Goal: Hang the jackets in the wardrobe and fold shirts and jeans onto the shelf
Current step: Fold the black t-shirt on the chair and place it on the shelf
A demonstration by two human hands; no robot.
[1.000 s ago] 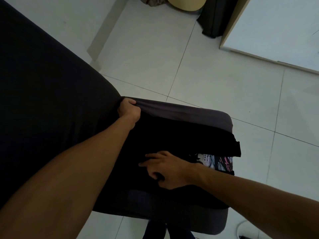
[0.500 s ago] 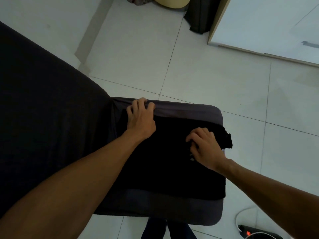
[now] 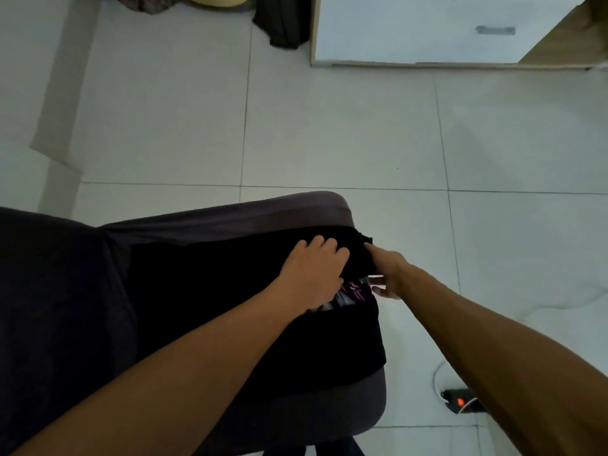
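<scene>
Black cotton shirt with pink-and-white print (image 3: 230,291) lay on grey padded chair seat (image 3: 296,209), left hand (image 3: 311,274) pressed flat on it, fingers loosely curved, right hand (image 3: 386,274) pinched its right edge.

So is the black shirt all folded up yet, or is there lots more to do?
Not yet. The black shirt lies partly folded on the chair seat. The left hand presses on it while the right hand grips its far edge, a printed patch showing between them. Left to do: finish the fold and carry it to the wardrobe. No shelf or jackets can be seen, so the rest is unclear.
</scene>
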